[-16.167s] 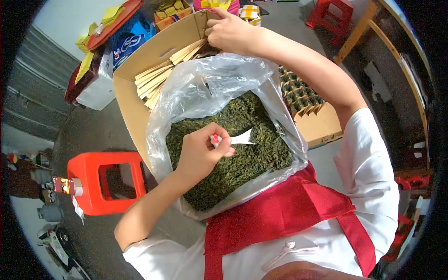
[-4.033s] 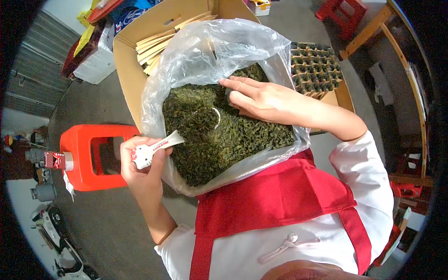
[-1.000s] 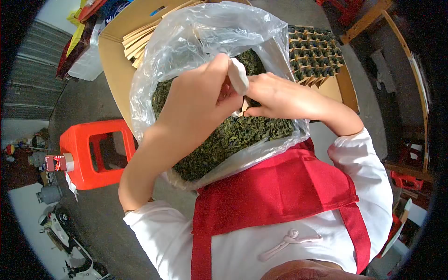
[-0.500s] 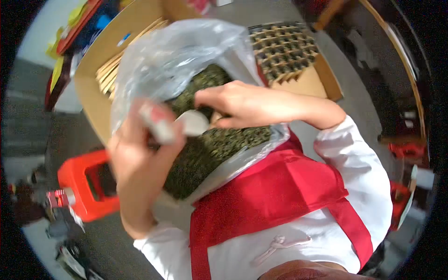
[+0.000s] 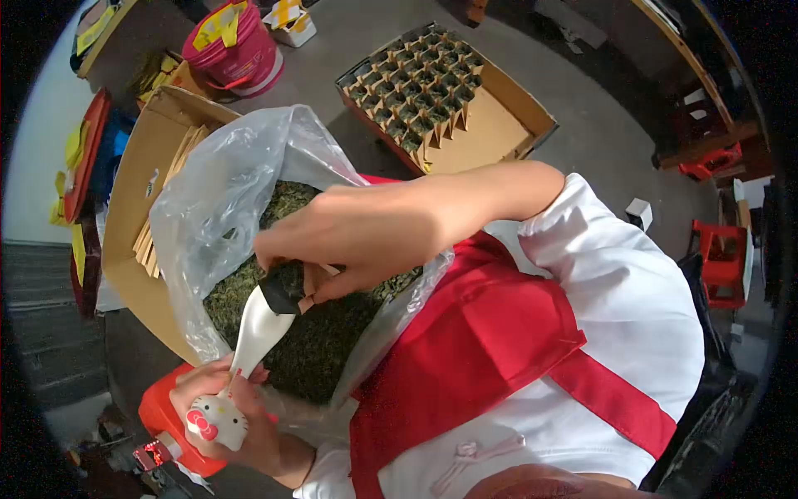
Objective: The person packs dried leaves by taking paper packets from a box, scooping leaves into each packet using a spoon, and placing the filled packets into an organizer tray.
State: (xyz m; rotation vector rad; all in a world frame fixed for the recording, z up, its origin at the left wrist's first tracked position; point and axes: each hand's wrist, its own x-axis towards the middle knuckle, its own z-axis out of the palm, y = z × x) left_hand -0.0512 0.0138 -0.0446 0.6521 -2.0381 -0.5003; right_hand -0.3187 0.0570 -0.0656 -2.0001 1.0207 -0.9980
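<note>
My left hand point(image 5: 264, 434) is closed around the handle of a white spoon point(image 5: 259, 334), whose end carries a cartoon cat's head with a pink bow. In my right hand point(image 5: 357, 237) is a small brown paper bag point(image 5: 312, 281), its dark mouth tilted toward the spoon. The spoon's bowl meets that mouth; its tip is hidden. Both hands are over a large clear plastic bag point(image 5: 212, 195) holding dried, dark green leaf material point(image 5: 324, 358).
A cardboard box point(image 5: 125, 241) with flat brown paper pieces point(image 5: 170, 204) surrounds the plastic bag's left side. Beyond it, a shallow carton point(image 5: 499, 133) holds rows of filled small paper bags point(image 5: 424, 87). A pink bucket point(image 5: 237, 54), red jug point(image 5: 166, 399) and red stool point(image 5: 721, 262) stand around.
The spoon has gone from a blurred swing beside my right hand to the paper bag's mouth. My left hand is lower in view. The view has shifted, showing the whole carton and the bucket.
</note>
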